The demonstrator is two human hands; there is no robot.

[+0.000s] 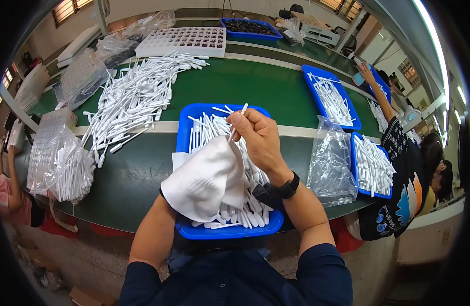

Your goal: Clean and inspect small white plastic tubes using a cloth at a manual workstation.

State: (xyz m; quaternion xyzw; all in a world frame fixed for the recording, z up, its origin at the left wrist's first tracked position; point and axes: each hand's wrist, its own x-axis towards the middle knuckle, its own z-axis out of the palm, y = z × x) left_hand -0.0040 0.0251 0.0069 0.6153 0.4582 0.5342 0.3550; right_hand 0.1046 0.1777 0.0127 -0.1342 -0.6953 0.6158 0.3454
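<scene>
A white ribbed cloth (207, 178) drapes over my left hand and hides its fingers; only my left forearm (156, 224) shows below it. Between the thumb and fingers of my right hand (258, 135) is a thin white plastic stick (244, 107), its tip pointing up. The stick's lower end runs down to the cloth's upper edge. Both hands are above a blue tray (235, 234) full of loose white plastic sticks (254, 218), some with wider paddle-like ends. A black watch-like band (286, 188) is on my right wrist.
A big pile of white sticks (130, 94) lies on the green table at left, near a clear bag of sticks (74, 171). Right are two blue trays (354, 120) of sticks and a clear plastic bag (331, 163). A co-worker's arm (377, 92) reaches in at far right.
</scene>
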